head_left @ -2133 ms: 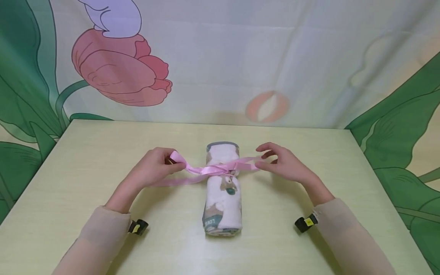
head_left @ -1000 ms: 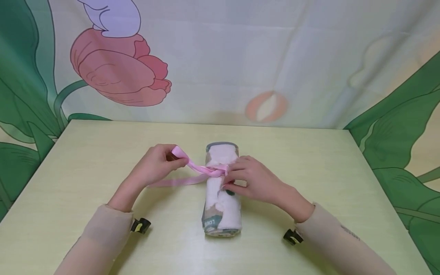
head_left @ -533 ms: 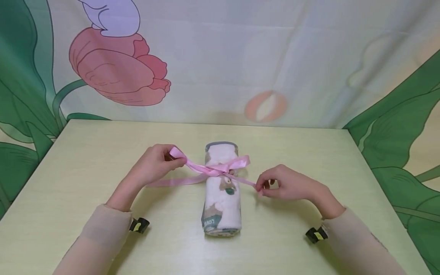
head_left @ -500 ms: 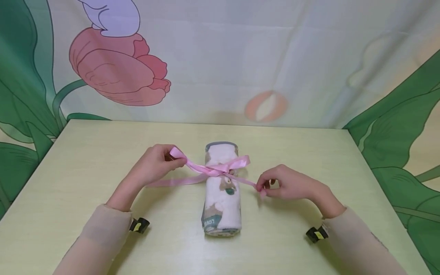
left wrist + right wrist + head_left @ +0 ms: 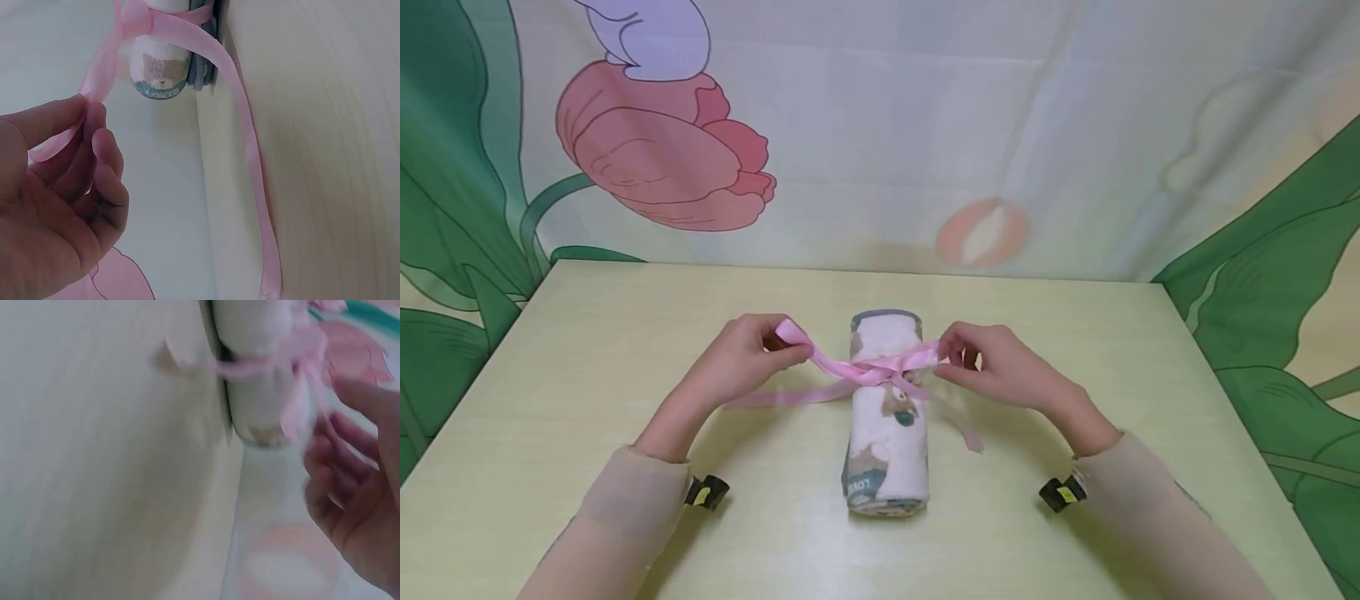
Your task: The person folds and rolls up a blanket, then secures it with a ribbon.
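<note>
A rolled towel point(image 5: 889, 454), white with bear prints and a grey-green edge, lies lengthwise on the table. Around its middle runs a pink ribbon point(image 5: 872, 372), knotted on top with loops to both sides. My left hand point(image 5: 741, 354) pinches the left loop between thumb and fingers; the left wrist view shows this ribbon loop point(image 5: 103, 72) in the fingertips. On the other side, my right hand point(image 5: 1000, 362) has its curled fingers and thumb at the right loop, blurred in the right wrist view. One loose ribbon tail hangs right, toward the front; another stretches left across the table.
The pale wooden table point(image 5: 625, 308) ends at a printed cloth backdrop point(image 5: 865, 150) with flower and leaf pictures. Black wrist cameras, the left one point(image 5: 707, 492) and the right one point(image 5: 1062, 494), sit at the sleeve cuffs, over the tabletop.
My right hand released the right ribbon tail it had pulled out toward the front right, and moved up and inward to the right loop. The left hand keeps its pinch, nearly still.
</note>
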`<state>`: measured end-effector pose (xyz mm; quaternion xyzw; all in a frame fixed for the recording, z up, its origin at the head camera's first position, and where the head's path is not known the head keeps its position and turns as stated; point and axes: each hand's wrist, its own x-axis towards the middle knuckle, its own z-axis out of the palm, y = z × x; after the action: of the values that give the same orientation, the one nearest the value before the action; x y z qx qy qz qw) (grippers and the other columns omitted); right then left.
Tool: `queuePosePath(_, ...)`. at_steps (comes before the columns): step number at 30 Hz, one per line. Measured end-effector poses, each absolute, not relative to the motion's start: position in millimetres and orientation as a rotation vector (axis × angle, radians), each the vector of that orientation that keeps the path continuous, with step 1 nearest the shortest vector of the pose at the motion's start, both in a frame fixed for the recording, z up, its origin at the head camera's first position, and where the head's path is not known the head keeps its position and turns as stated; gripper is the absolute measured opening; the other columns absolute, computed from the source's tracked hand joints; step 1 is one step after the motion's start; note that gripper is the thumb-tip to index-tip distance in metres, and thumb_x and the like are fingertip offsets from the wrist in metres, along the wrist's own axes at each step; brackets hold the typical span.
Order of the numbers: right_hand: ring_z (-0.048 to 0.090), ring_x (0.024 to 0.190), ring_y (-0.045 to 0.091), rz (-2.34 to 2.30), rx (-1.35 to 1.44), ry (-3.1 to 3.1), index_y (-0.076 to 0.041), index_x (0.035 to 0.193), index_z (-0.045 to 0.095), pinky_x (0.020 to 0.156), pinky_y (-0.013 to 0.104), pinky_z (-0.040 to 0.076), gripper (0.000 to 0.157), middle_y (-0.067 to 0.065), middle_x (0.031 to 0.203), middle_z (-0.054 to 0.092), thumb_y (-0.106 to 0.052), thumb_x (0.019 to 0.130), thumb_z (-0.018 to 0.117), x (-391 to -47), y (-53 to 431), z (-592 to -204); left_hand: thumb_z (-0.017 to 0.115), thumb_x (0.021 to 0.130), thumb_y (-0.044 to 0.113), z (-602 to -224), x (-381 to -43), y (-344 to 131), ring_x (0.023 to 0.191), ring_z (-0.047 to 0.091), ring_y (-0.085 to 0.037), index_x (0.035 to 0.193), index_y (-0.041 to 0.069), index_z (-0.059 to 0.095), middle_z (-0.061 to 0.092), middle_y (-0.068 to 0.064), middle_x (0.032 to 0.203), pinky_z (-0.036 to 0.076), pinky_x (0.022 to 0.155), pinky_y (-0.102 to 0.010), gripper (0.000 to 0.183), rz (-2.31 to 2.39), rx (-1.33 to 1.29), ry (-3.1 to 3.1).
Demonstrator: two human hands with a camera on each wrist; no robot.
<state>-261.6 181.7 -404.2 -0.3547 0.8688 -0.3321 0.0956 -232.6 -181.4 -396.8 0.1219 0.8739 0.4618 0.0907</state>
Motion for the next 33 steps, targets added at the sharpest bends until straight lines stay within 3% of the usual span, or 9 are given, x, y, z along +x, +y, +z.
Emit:
queuePosePath(4,0.062,0.088,0.025,-0.917,-1.056,2.654,-0.007,0.135,0.056,0.077,0.039,0.054,0.048,0.010,0.121,0.056,-0.022,0.094,0.076,-261.6,160.7,-406.2,0.076,0.095,0.020,-395.1,-233.2,-178.8,0.078,0.061,-0.027,0.099,0.013,0.076,0.071,-0.005,0.090,0.049,0.068,-0.033,0.008,1.461,0.440,2.597)
queuePosePath(7,0.063,0.102,0.025,-0.829,-1.104,2.600,-0.010,0.138,0.059,0.088,0.045,0.055,0.042,0.009,0.132,0.053,-0.014,0.098,0.069,-264.4,154.6,-406.6,0.077,0.095,0.020,-391.7,-232.5,-175.1,0.077,0.062,-0.026,0.098,0.014,0.076,0.070,-0.002,0.090,0.050,0.067,-0.030,0.007,1.540,0.516,2.577)
queuePosePath(10,0.062,0.102,0.021,-0.804,-1.120,2.586,-0.009,0.124,0.068,0.090,0.045,0.054,0.026,0.007,0.123,0.059,-0.008,0.098,0.067,-266.0,150.7,-407.1,0.077,0.095,0.019,-387.0,-231.0,-170.3,0.080,0.061,-0.021,0.097,0.014,0.076,0.069,0.000,0.091,0.051,0.071,-0.031,0.005,1.583,0.577,2.571)
queuePosePath(14,0.060,0.098,0.020,-0.810,-1.138,2.625,-0.009,0.106,0.071,0.088,0.041,0.054,0.010,0.004,0.112,0.061,-0.010,0.096,0.074,-268.8,148.4,-410.2,0.077,0.095,0.019,-380.6,-228.9,-163.8,0.083,0.060,-0.017,0.097,0.015,0.076,0.069,0.002,0.092,0.051,0.075,-0.034,0.004,1.591,0.620,2.572)
queuePosePath(18,0.058,0.105,0.024,-0.777,-1.168,2.689,-0.010,0.095,0.071,0.094,0.041,0.049,0.008,0.005,0.111,0.065,-0.014,0.094,0.077,-271.9,150.0,-413.1,0.077,0.095,0.019,-377.2,-227.9,-160.1,0.084,0.059,-0.016,0.097,0.016,0.076,0.069,0.003,0.092,0.051,0.076,-0.035,0.004,1.594,0.634,2.567)
queuePosePath(23,0.058,0.114,0.030,-0.773,-1.158,2.703,-0.010,0.091,0.071,0.099,0.046,0.046,0.007,0.009,0.117,0.068,-0.012,0.093,0.078,-274.0,154.2,-414.5,0.078,0.094,0.020,-377.8,-228.0,-160.7,0.084,0.060,-0.017,0.098,0.016,0.076,0.070,0.003,0.093,0.051,0.075,-0.036,0.006,1.601,0.632,2.566)
queuePosePath(28,0.062,0.104,0.026,-0.785,-1.141,2.679,-0.011,0.092,0.071,0.093,0.044,0.050,0.006,0.006,0.110,0.069,-0.012,0.093,0.077,-274.8,159.6,-416.0,0.076,0.095,0.018,-379.0,-227.9,-161.5,0.084,0.061,-0.018,0.098,0.015,0.076,0.070,0.002,0.095,0.052,0.075,-0.033,0.004,1.617,0.638,2.551)
queuePosePath(33,0.060,0.110,0.025,-0.829,-1.139,2.672,-0.009,0.109,0.069,0.097,0.044,0.048,0.016,0.003,0.116,0.067,-0.009,0.094,0.071,-274.0,162.0,-414.2,0.075,0.095,0.012,-380.9,-228.3,-161.2,0.085,0.062,-0.018,0.099,0.014,0.075,0.069,0.000,0.096,0.053,0.075,-0.034,0.004,1.644,0.657,2.502)
